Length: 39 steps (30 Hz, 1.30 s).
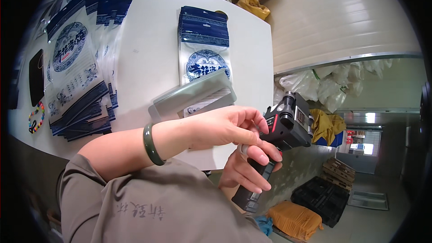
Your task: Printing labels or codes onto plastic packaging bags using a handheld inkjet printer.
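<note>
Clock reference: centre on the device, 12 toward the top of the view.
Handheld device: black, boxy head point(294, 128) with a red stripe; held in the air beyond the table edge; handle point(248, 194) angled down to 7 o'clock.
Right hand point(247, 168): between 7 and 8 o'clock; fingers closed around the handle.
Left hand point(225, 125): 9 o'clock; bent fingers at the near side of the head, directly above the right hand; whether they pinch anything cannot be told.
Bangle point(153, 145): dark green, around the left wrist.
Grey tray point(180, 94): near 10 o'clock; tilted, lying over the lower part of the bag stack.
Bag stack point(203, 33): between 10 and 11 o'clock; blue-and-white printed pouches on the white table point(150, 31).
Fanned bags point(74, 63): near 10 o'clock, farther out; same print, overlapping.
Phone point(36, 77): dark slab, just past 9 o'clock, beside the fanned bags.
Bead loop point(40, 109): multicoloured, 9 o'clock, just below the phone.
Clear plastic sacks point(330, 87): 1 o'clock.
Wooden pallets point(338, 173): between 4 and 5 o'clock.
Black crates point(320, 198): 5 o'clock.
Orange bundle point(294, 219): 6 o'clock, on the floor side.
</note>
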Tool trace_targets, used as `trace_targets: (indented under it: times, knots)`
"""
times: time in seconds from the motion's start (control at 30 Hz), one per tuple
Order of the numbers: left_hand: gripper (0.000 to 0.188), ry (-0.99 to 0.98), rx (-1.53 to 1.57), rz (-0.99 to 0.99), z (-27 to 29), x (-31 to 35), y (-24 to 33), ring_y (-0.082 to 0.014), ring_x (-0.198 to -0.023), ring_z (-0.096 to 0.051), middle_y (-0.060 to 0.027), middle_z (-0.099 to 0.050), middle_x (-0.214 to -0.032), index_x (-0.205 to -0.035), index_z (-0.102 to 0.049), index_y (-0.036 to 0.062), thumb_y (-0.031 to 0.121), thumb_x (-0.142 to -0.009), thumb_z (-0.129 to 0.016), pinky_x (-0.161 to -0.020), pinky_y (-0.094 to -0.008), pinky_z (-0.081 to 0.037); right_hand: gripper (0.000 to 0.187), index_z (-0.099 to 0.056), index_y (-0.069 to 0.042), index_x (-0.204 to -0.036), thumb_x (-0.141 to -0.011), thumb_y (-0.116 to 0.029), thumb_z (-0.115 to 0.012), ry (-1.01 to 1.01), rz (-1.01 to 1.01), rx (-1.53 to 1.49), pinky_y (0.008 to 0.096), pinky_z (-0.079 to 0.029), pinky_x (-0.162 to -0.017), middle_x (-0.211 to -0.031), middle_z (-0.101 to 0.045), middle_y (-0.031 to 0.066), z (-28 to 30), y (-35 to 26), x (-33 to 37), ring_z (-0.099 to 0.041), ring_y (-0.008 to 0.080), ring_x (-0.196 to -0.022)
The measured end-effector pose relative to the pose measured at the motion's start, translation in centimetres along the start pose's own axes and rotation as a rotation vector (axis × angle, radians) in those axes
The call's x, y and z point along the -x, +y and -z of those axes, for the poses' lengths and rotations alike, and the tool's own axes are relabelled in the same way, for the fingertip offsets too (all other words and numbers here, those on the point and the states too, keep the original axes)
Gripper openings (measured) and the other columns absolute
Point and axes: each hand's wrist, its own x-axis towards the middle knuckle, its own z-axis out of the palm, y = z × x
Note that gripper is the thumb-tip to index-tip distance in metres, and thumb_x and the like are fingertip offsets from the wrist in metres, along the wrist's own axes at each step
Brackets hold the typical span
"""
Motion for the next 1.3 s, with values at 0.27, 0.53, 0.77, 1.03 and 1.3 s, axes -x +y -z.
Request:
trace_targets:
  times: [0.27,0.53,0.77,1.03,1.3]
  knots:
    - [0.011,0.527,-1.062,-0.689,0.4,3.1,1.2,-0.0145,-0.073,-0.062,-0.0063,-0.065,-0.084,-0.089,-0.065,0.0017,0.005,-0.081,-0.071,-0.066,-0.0269,-0.05,0.025,-0.06,-0.006,-0.105,-0.082,-0.015,-0.061,0.099,0.046,0.066,0.0336,-0.06,-0.064,-0.128,-0.044,0.0211,-0.5,-0.3,0.4,-0.069,0.0252,-0.069]
    - [0.022,0.321,-1.126,-0.654,-0.5,3.6,-1.1,-0.0248,-0.076,-0.066,-0.0071,-0.067,-0.085,-0.093,-0.068,0.0054,0.008,-0.073,-0.075,-0.065,-0.0333,-0.053,0.028,-0.052,-0.014,-0.117,-0.093,-0.022,-0.062,-0.046,-0.019,0.078,0.0298,-0.058,-0.066,-0.137,-0.034,0.0207,1.2,-0.4,1.2,-0.069,0.019,-0.075]
    - [0.022,0.134,-1.242,-0.487,0.0,3.4,0.3,-0.0253,-0.075,-0.064,-0.0051,-0.066,-0.086,-0.095,-0.068,0.0061,0.011,-0.075,-0.076,-0.065,-0.0348,-0.051,0.024,-0.057,-0.009,-0.112,-0.091,-0.017,-0.062,0.101,0.107,0.067,0.0287,-0.061,-0.062,-0.133,-0.04,0.025,0.7,0.7,2.0,-0.069,0.0219,-0.075]
    - [0.071,0.672,-1.61,-0.23,2.6,6.4,0.7,-0.0335,-0.111,-0.053,-0.0164,-0.054,-0.123,-0.134,-0.045,0.0068,0.018,-0.073,-0.078,-0.093,-0.0398,-0.045,0.021,-0.056,-0.008,-0.104,-0.086,-0.014,-0.065,0.434,0.318,0.508,0.0258,-0.057,-0.068,-0.152,-0.023,0.0212,-1.7,-1.8,4.0,-0.041,0.0265,-0.133]
    - [0.039,0.884,-1.703,0.118,5.1,9.7,-0.5,-0.0324,-0.092,-0.059,-0.0136,-0.06,-0.102,-0.113,-0.057,0.0031,0.016,-0.079,-0.072,-0.08,-0.0381,-0.047,0.03,-0.05,0.0,-0.114,-0.088,-0.012,-0.057,0.988,0.432,1.32,0.0372,-0.053,-0.072,-0.122,-0.053,0.0199,-2.1,-5.6,7.6,-0.064,0.0216,-0.082]
